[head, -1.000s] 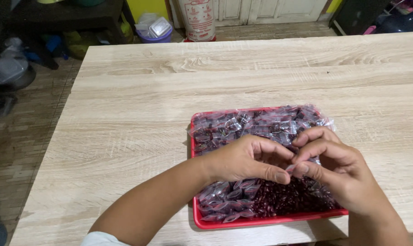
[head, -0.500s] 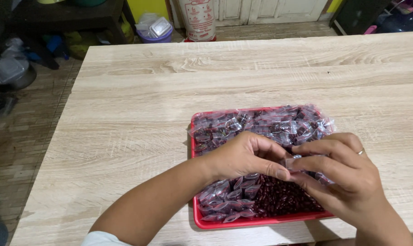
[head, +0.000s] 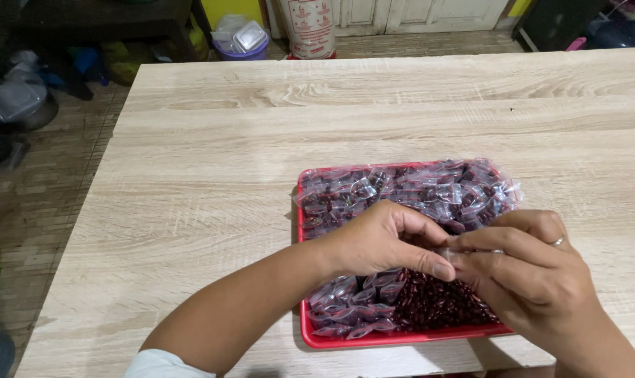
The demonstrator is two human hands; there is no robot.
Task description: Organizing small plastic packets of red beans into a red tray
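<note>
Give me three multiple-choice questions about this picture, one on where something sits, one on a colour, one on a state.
1. Where do the loose dark red beans lie?
A. near end of the tray
B. bare tabletop
C. floor

2. What colour is the flat rectangular plastic tray?
A. blue
B. red
C. white

3. How do the left hand and right hand stand?
A. flat on the pale wooden table
B. fingertips pinched together over the tray
C. far apart

Answers: 1 A, the loose heap lies at the near end, beside small clear filled packets. 2 B, its rim is red. 3 B, thumbs and fingers meet.
</note>
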